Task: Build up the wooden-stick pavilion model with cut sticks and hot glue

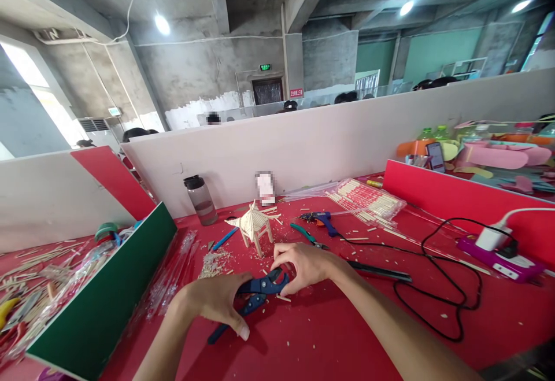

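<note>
My left hand (pixel 217 303) is at the handles of a dark blue cutting tool (pixel 262 285), its thumb spread away from the fingers and one handle sticking out below. At the tool's jaws, my right hand (pixel 301 265) has its thumb and forefinger curled close together; what lies between the fingertips is too small to make out. Just behind the hands stands a small pavilion-like model (pixel 252 222) made of thin wooden sticks, with a pointed roof and legs. Green-handled pliers (pixel 306 233) lie just beyond my right hand.
A glue gun (pixel 323 221), bundled sticks (pixel 368 199), a bottle (pixel 202 202) and a blue pen (pixel 224 239) lie or stand farther back. Black cable (pixel 433 254) loops at right. A green divider (pixel 108 294) and a red divider (pixel 468 202) flank the red table (pixel 347 335).
</note>
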`<state>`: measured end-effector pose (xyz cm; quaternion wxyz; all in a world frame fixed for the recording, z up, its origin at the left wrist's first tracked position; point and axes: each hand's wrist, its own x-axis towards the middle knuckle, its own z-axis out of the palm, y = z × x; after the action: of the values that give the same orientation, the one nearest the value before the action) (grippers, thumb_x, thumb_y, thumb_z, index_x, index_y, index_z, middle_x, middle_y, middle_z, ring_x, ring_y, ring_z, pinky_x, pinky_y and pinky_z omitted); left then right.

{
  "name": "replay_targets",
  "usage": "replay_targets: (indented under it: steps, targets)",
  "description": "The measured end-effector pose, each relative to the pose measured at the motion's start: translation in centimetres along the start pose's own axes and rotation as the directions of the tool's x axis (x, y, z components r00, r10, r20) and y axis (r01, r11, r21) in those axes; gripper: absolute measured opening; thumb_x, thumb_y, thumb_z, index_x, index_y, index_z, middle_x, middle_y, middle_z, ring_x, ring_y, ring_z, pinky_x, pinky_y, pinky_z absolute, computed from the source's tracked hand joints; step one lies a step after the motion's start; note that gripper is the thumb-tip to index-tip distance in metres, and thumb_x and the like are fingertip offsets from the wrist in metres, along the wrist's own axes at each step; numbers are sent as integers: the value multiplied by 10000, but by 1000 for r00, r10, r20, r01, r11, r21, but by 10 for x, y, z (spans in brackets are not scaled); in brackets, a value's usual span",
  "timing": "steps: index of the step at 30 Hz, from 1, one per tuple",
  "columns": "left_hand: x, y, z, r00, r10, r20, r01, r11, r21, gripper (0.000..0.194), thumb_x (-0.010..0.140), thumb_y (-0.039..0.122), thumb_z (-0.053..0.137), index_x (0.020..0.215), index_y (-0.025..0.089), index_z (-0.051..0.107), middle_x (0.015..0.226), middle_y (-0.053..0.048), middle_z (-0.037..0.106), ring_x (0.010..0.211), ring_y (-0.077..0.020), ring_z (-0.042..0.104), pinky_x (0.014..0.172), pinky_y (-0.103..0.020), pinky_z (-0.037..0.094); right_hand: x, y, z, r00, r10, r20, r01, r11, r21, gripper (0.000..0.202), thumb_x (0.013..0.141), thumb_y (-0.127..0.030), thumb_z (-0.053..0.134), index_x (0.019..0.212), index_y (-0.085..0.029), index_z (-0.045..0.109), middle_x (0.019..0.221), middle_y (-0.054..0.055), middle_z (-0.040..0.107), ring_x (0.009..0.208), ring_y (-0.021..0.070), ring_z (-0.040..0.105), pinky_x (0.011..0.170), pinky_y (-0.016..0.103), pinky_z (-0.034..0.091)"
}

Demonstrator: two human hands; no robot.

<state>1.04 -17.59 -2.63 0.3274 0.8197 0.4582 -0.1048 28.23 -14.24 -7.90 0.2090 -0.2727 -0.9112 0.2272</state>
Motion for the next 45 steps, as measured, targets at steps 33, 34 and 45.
replay_targets:
  steps: [33, 34, 45]
  targets:
    - [4, -19, -10, 976, 99, -196, -41, 960, 278, 188, 815, 284, 545, 995, 229, 550, 930, -51, 687, 826, -239, 640, 654, -290, 356, 0, 14, -11, 985, 38, -169, 5, 969, 246, 342, 791, -505, 788, 985, -223, 800, 906, 30, 660, 799, 167, 606, 749, 270, 466]
    - [3, -19, -10, 976, 99, -194, -41, 958, 284, 179, 816, 283, 547, 986, 229, 549, 928, -52, 687, 835, -243, 639, 657, -292, 356, 0, 14, -11, 983, 34, -178, 13, 967, 254, 334, 803, -514, 773, 958, -220, 804, 888, 31, 662, 790, 168, 611, 742, 271, 467]
    - [3, -22, -9, 974, 97, -207, -47, 971, 233, 239, 797, 322, 599, 1019, 236, 576, 943, -37, 684, 855, -253, 644, 668, -288, 345, 1, 11, -13, 967, -32, -254, 77, 983, 169, 325, 967, -431, 593, 916, -178, 792, 868, 61, 686, 781, 166, 638, 731, 262, 475]
